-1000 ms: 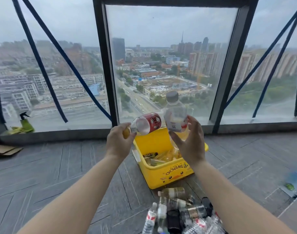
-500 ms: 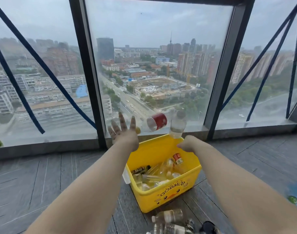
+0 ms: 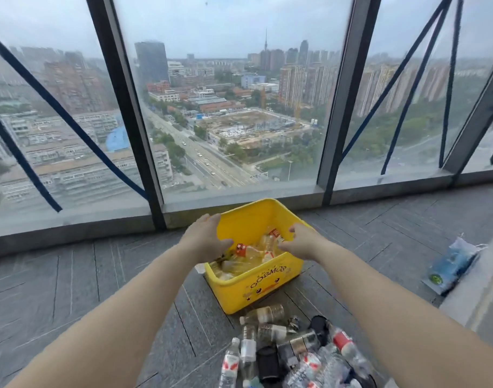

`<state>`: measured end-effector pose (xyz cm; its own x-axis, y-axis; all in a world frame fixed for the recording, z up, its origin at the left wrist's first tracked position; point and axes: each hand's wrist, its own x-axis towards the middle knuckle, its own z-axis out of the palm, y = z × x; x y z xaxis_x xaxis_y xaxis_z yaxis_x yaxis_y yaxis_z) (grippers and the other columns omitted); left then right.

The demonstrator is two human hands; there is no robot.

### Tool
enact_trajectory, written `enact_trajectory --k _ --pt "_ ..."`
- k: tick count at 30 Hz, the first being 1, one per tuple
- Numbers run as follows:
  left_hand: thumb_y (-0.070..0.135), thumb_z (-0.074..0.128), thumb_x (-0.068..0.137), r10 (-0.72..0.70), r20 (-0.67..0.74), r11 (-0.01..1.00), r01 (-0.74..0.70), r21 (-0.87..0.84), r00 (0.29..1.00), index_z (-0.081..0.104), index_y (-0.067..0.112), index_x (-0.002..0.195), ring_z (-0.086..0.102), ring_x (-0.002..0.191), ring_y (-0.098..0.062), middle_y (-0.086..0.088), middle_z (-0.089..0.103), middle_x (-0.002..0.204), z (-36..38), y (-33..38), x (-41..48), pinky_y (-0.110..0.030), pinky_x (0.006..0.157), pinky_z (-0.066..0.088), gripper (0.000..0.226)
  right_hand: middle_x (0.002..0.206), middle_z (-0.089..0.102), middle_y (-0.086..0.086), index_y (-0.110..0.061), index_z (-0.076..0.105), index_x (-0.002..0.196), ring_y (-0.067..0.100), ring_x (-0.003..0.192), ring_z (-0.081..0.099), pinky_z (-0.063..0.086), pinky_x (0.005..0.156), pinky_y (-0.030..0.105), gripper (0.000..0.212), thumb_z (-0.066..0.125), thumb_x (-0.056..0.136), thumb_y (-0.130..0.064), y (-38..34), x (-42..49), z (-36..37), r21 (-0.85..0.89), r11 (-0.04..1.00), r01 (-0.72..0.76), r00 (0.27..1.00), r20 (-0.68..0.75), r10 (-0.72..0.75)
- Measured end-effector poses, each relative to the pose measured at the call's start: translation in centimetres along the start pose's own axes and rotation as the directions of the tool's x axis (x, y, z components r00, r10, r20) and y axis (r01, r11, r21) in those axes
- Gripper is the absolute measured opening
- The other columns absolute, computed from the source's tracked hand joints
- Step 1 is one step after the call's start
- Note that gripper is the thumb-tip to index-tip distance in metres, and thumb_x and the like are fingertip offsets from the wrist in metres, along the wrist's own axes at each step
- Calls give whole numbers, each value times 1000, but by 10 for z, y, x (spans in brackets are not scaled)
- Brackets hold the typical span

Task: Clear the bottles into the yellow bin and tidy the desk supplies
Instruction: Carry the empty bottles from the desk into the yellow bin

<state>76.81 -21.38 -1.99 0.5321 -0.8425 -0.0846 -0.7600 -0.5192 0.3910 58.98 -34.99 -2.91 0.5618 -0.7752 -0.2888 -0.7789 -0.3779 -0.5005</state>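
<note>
The left hand and right hand hover empty, fingers loose, over the yellow bin. The bottles before it seem light and slippery: grip mid-body.

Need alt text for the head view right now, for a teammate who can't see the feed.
The left hand and right hand hover empty over a yellow bin partly filled with plastic bottles, on a grey floor beside a tall window. A heap of bottles lies on the floor just in front of the bin.

High-rise interior: floor-to-ceiling windows over a city skyline, grey plank floor.
</note>
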Motion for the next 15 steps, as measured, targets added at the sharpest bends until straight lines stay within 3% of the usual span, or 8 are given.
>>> enact_trajectory --k 4,8,11,15 --pt "39 62 88 151 -79 979 -160 -128 985 35 17 144 40 133 -22 -4 38 148 -7 46 -91 -38 107 37 65 138 45 13 -10 29 144 28 119 51 46 93 39 67 59 89 -33 20 -103 -23 16 995 102 974 -206 -97" --pt "38 63 87 266 -189 940 -298 -167 945 44 19 137 44 128 -23 -6 44 142 -21 114 -196 -36 102 40 57 137 46 11 -12 38 137 28 122 48 42 99 40 60 61 87 -37 55 -234 -55 8 989 144 916 -380 -130" --pt "34 64 87 357 -238 885 -409 -223 903 48 18 134 49 121 -21 -4 49 138 -18 171 -272 -30 88 43 52 138 47 9 -14 41 137 26 124 47 40 100 36 59 62 86 -36 96 -334 -77 18 991 136 876 -469 -111" --pt "33 64 87 458 -172 842 -488 -231 872 49 16 134 47 125 -23 -7 50 137 11 239 -352 -31 97 39 52 143 44 5 -18 38 140 25 130 42 36 102 34 63 62 86 -38 162 -445 -97 -28 998 48 845 -533 -55"
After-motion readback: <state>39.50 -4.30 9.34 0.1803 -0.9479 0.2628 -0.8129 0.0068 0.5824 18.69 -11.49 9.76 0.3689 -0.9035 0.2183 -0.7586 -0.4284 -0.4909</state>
